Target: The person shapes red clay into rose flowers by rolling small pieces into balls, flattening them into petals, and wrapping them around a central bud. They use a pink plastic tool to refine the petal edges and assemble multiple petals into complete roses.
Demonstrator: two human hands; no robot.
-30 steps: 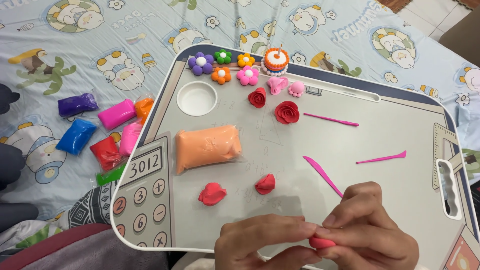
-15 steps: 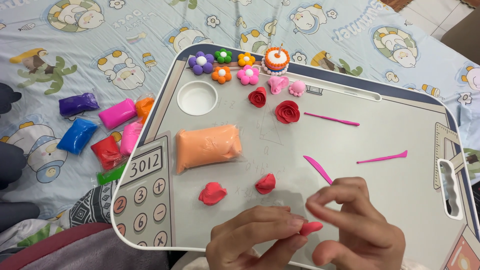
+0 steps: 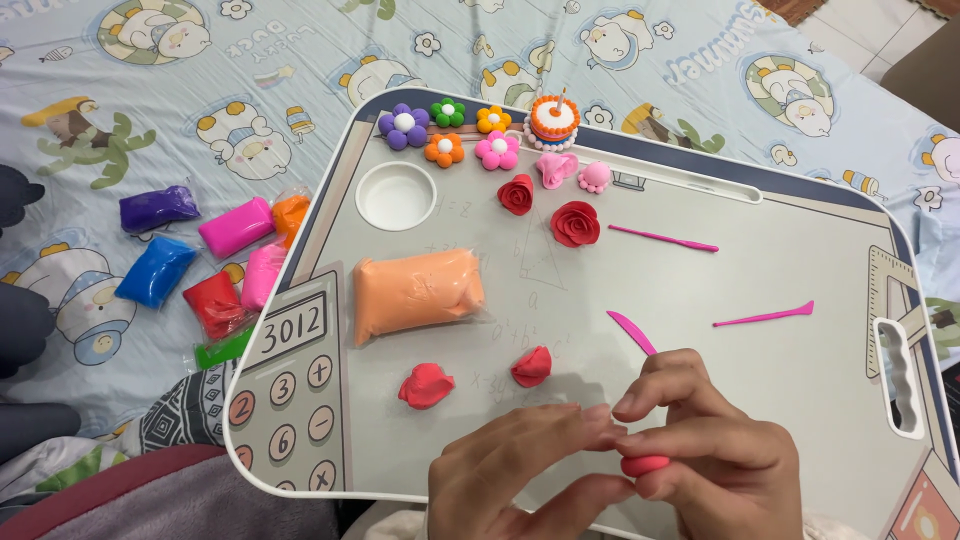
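— Clay, the red lump (image 3: 645, 465): where is it, and what lies around it? Start big.

— Biggest is the bedsheet (image 3: 180, 90), pale blue with cartoon ducks. On it sits your lap desk (image 3: 780, 270), grey-white with a printed calculator at its left corner and a round cup recess (image 3: 396, 196). Left of the desk, on the sheet, lie wrapped clay packs: purple (image 3: 158, 207), blue (image 3: 155, 270), pink (image 3: 236, 227), red (image 3: 214, 303).

— And on the desk?

— A bagged orange clay block (image 3: 416, 292) near the middle. Along the far edge, a row of clay flowers (image 3: 446, 132) and a tiny orange cake (image 3: 553, 118). Two red roses (image 3: 575, 223) below them. Three pink modelling tools (image 3: 662, 238) to the right. Two red petal shapes (image 3: 426, 386) nearer you.

— My hands?

— Both meet at the near edge. Your right hand (image 3: 710, 450) pinches the red lump between thumb and fingers; your left hand (image 3: 520, 470) has its fingertips touching the right hand's fingers, just beside the lump. Whether the left hand touches the lump itself, I cannot tell.
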